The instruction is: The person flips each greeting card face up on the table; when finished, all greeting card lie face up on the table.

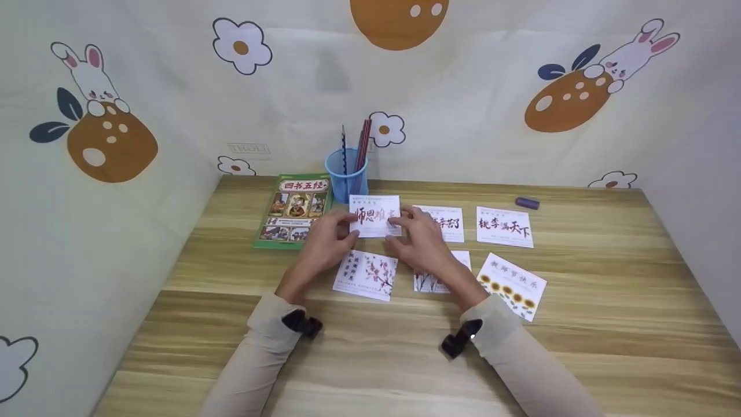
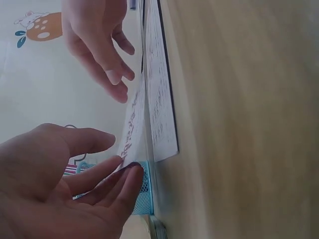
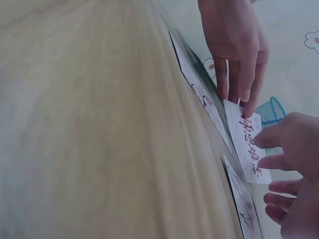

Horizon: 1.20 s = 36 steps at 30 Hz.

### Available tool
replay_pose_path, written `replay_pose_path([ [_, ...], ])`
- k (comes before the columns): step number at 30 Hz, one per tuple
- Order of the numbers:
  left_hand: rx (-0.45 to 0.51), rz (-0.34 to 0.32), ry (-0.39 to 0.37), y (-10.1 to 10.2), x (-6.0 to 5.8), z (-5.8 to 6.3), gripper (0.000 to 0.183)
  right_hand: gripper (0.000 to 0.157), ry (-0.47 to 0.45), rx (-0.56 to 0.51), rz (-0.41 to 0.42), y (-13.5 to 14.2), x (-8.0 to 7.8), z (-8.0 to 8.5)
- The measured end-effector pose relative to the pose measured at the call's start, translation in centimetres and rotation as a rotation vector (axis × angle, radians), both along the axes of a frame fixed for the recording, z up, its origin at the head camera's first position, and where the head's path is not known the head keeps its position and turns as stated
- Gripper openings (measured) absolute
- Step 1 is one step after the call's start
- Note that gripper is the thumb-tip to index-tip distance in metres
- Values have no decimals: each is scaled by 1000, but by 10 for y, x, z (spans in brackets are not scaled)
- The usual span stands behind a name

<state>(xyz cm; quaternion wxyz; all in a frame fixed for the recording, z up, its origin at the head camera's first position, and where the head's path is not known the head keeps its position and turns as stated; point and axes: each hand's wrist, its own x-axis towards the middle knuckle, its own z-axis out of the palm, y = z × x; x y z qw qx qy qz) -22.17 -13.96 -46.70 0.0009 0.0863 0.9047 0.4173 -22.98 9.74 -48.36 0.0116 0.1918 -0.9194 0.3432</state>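
A white square card (image 1: 374,225) with red brush lettering is tilted up off the table between both hands. My left hand (image 1: 330,240) grips its left edge, thumb and fingers on both faces in the right wrist view. The right hand (image 1: 425,240) reaches over the card's right side, fingertips touching its lettered face (image 3: 249,144), fingers loosely spread. Below the held card lies a blossom card (image 1: 366,275). A lettered card (image 1: 453,223) and a plum-branch card (image 1: 431,282) are partly hidden by the right hand and forearm.
Farther right lie another lettered card (image 1: 505,227), a sunflower card (image 1: 512,286) and a small purple cylinder (image 1: 527,202). Behind the left hand are a green-edged book (image 1: 283,215) and a blue mesh pen cup (image 1: 340,168) with pencils. Patterned cloth (image 1: 463,116) hangs behind the table.
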Motion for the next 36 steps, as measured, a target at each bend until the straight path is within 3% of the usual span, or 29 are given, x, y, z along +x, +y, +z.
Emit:
replay_pose_path([
  [6, -146, -70, -23, -5, 1, 0, 52, 50, 12, 186, 99, -6, 8, 3],
  [13, -246, -181, -137, -8, 3, 4, 86, 54, 18, 217, 112, -5, 9, 5],
  [17, -285, -189, -152, -8, 3, 3, 85, 51, 28, 196, 101, -3, 7, 4],
  [30, -270, -180, -105, -5, 2, 3, 74, 52, 61, 192, 114, -1, 4, 3],
  [36, -271, -166, -104, -9, 5, 6, 74, 53, 86, 129, 133, -2, 3, 4],
])
